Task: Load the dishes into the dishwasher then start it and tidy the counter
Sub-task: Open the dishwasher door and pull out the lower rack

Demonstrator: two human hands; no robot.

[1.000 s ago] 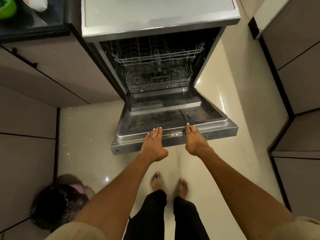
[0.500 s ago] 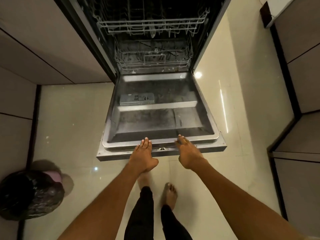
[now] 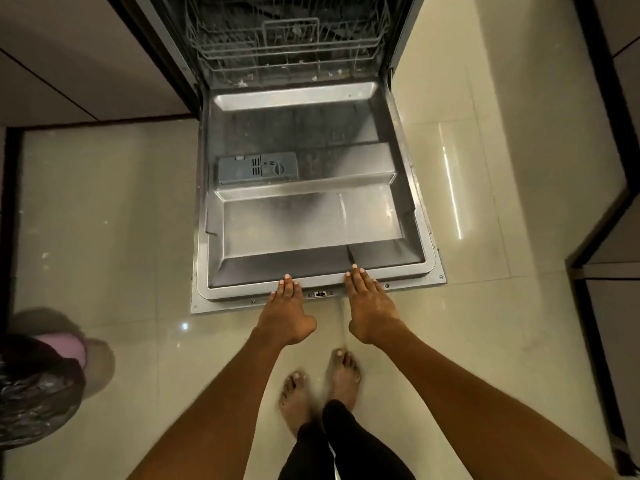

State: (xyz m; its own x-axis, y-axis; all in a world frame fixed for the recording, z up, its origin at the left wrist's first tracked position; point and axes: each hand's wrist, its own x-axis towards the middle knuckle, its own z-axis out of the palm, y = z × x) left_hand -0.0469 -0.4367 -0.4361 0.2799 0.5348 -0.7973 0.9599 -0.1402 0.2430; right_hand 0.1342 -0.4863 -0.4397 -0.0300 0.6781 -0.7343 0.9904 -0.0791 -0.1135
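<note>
Steel dishwasher door [image 3: 311,216] folded flat over tiled floor [image 3: 121,220] — wire lower rack [image 3: 287,46] behind it, inside tub. Grey detergent dispenser [image 3: 258,168] left on door. Black bin bag [image 3: 34,393] far left.

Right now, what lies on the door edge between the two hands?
In the head view, only the small latch sits on the door edge between the left hand and right hand; the rest is bare metal.

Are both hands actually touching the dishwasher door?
Touching. The head view shows the left hand and right hand lying flat, fingertips on the front edge of the open dishwasher door.
</note>
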